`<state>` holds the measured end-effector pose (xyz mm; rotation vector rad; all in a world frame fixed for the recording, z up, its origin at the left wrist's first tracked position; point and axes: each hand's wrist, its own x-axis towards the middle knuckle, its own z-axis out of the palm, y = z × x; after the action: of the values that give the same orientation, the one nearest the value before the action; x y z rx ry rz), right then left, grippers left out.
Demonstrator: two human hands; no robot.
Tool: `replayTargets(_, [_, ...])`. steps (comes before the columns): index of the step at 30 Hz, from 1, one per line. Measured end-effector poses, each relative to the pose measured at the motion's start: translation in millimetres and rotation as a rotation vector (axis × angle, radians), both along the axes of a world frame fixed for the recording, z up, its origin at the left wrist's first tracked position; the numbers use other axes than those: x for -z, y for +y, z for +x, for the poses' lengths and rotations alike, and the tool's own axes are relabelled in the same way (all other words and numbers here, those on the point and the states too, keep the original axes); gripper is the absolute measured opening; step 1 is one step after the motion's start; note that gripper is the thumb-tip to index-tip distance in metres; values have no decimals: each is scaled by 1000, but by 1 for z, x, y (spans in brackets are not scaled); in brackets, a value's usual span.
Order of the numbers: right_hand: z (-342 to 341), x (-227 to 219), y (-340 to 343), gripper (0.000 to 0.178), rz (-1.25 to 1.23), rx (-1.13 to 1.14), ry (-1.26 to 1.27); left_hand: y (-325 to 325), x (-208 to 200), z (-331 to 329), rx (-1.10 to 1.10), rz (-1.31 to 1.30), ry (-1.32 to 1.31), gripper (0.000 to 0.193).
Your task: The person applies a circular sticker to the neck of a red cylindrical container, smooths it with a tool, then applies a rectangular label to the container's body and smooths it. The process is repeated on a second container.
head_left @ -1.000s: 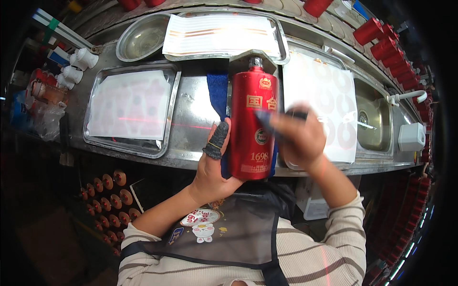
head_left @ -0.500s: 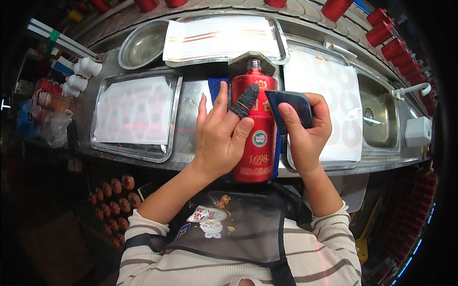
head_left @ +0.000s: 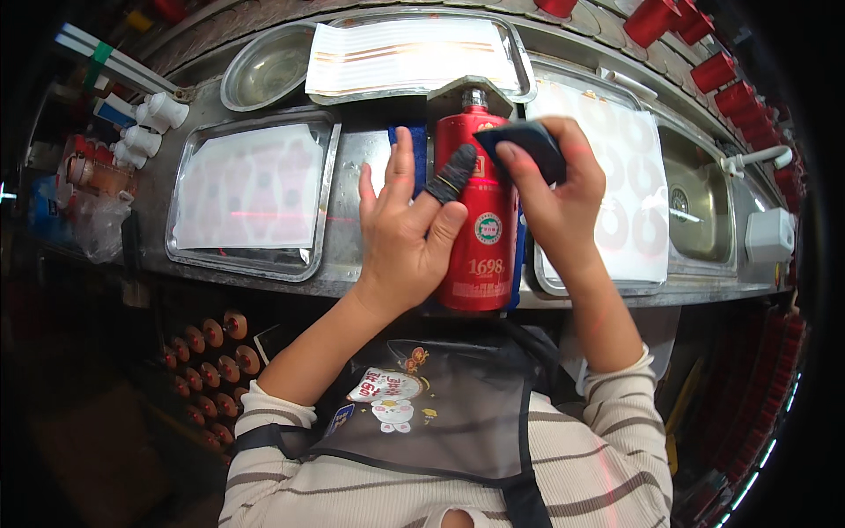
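Observation:
A red bottle (head_left: 482, 264) with printed decoration and a grey neck lies on the bench in front of me, its neck pointing away. My left hand (head_left: 403, 229) rests along the bottle's left side, fingers apart. Its index finger wears a dark finger cot (head_left: 451, 176) that touches the bottle's face. My right hand (head_left: 556, 185) pinches a dark, flat scraper (head_left: 528, 145) between thumb and fingers. One corner of the scraper is over the bottle's upper part; whether it presses there I cannot tell. Beneath the bottle, a blue cloth (head_left: 407, 167) shows at the left.
Metal trays with printed sheets stand left (head_left: 246, 189), behind (head_left: 409, 53) and right (head_left: 607, 194). A round metal bowl (head_left: 264, 70) is at the back left, a sink (head_left: 700, 211) with a faucet at the right. Red bottles (head_left: 651, 22) line the conveyor behind.
My right hand has carried the scraper up toward the bottle's neck and tilted it flatter. My left hand stays by the bottle. The whole view has shifted slightly.

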<state>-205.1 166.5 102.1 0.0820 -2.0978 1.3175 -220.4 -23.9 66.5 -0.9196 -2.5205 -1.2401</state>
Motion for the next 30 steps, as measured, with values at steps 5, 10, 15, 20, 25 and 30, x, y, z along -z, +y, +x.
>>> replayTargets(5, [-13,-26,7,30,715,-157,274,-27,15,1,-60,-6,-91,46])
replayTargets(10, [39,-17,-10,16,685,-607,254,-33,14,23,-40,323,-320,41])
replayTargets(15, [79,-5,-3,22,475,-595,220,-33,10,47,116,399,-400,53])
replayTargets(20, [120,19,0,34,313,-359,75,-24,15,69,185,415,-590,60])
replayTargets(25, [135,38,-36,19,-610,100,-346,-20,5,73,134,556,-763,63])
replayTargets(30, [144,34,-26,20,-587,144,-403,-31,12,68,209,561,-740,65])
